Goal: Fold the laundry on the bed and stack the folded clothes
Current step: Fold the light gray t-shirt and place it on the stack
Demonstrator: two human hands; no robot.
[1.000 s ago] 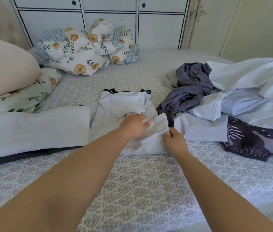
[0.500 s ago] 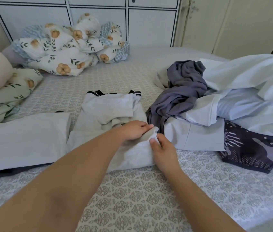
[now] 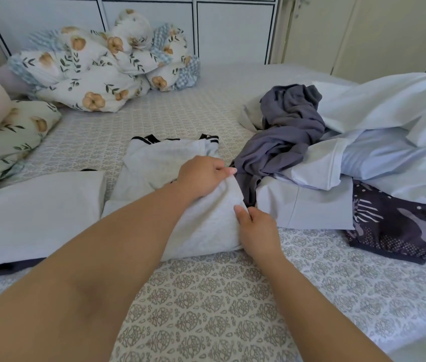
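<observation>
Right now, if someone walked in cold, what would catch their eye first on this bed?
First, the two hands at centre: the left hand and right hand both pinch the edge of a pale grey garment lying on the patterned bedsheet. To the right sits an unfolded pile topped by a dark grey shirt. At the far left corner lies a bunched floral duvet.

A bed covered by a grey patterned sheet is backed by white panelled wardrobe doors and cream doors.
</observation>
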